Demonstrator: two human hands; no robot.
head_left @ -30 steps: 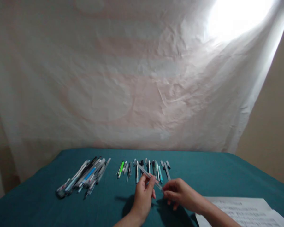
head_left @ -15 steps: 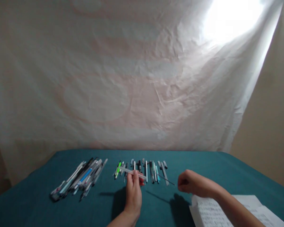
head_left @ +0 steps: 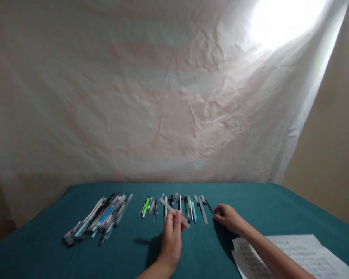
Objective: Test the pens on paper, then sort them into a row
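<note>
Between the thumb and fingers of my left hand (head_left: 173,238) is a translucent pen barrel (head_left: 170,207), tilted above the table with its upper end pointing away to the left. A reddish patch shows behind those fingers; I cannot tell what it is. My right hand (head_left: 227,217) pinches the near end of a thin dark pen refill (head_left: 209,206) low over the cloth. This refill lies just right of a grey translucent pen tube (head_left: 203,211) and a small cap (head_left: 203,199). Beyond my left hand runs a row of pens and parts, with a bright green pen (head_left: 145,207) and a light blue pen (head_left: 194,212).
A heap of many pens (head_left: 101,217) lies on the left of the teal tablecloth (head_left: 104,263). Printed paper sheets (head_left: 302,254) rest at the front right, beneath my right forearm. Behind the table hangs a wrinkled pale sheet (head_left: 174,116).
My right hand has moved left and down to the row's right end, bringing the dark refill from mid-air to the cloth. My left hand has shifted slightly right and tilted the barrel more steeply.
</note>
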